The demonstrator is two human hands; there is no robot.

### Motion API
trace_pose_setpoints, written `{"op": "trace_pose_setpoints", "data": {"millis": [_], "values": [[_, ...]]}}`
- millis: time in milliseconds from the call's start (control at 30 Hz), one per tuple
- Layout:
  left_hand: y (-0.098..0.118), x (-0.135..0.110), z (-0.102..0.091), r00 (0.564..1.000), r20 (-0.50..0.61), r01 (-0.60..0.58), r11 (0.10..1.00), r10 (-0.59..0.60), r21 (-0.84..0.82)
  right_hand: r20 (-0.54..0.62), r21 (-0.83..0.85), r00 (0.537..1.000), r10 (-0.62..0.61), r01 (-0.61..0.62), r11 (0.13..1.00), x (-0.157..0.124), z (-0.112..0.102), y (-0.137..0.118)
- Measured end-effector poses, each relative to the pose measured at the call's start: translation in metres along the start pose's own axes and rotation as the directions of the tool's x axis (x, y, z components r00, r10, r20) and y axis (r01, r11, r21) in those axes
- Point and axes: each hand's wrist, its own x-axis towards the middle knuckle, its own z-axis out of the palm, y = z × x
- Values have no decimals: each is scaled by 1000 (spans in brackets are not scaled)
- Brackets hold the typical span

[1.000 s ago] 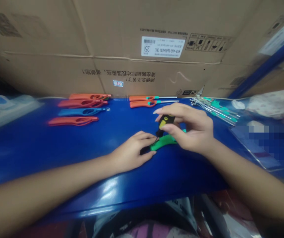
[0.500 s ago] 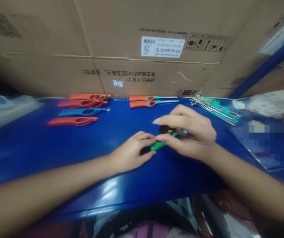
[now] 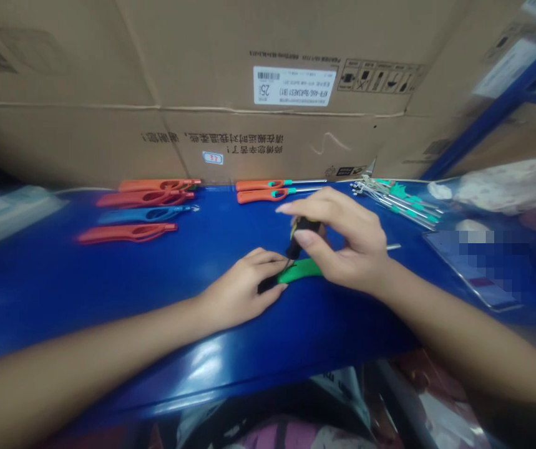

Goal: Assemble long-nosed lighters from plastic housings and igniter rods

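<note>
A green gas lighter (image 3: 301, 270) lies on the blue table, its metal tube (image 3: 393, 247) showing past my right hand. My left hand (image 3: 251, 280) is closed around the lighter's handle end and holds it down. Between the thumb and fingers of my right hand (image 3: 349, 243) is a short black and yellow screwdriver (image 3: 296, 240). It stands tilted, its thin shaft meeting the green lighter beside my left fingertips. My right hand covers the middle of the lighter.
At the back left lie several red lighter handles (image 3: 127, 233) and a blue one (image 3: 143, 215). Two orange lighters (image 3: 261, 196) rest by the cardboard box (image 3: 221, 81). Metal tubes with green parts (image 3: 399, 202) are piled back right, near a phone (image 3: 476, 271).
My right hand has tipped the screwdriver more upright, so its shaft now shows against the lighter. The camera view has shifted slightly. My left hand keeps its hold.
</note>
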Motion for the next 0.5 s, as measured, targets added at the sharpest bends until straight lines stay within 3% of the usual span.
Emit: {"op": "trace_pose_setpoints", "data": {"millis": [133, 333, 500], "values": [[1, 0, 0, 1000, -2, 18, 1000, -18, 20, 169, 171, 974, 149, -178, 969, -1, -2, 0], [0, 0, 1, 1000, -23, 16, 999, -15, 38, 2, 33, 996, 94, -94, 995, -3, -1, 6], [1, 0, 0, 999, -13, 30, 999, -30, 42, 184, 253, 964, 191, -234, 939, -2, -4, 1]]}}
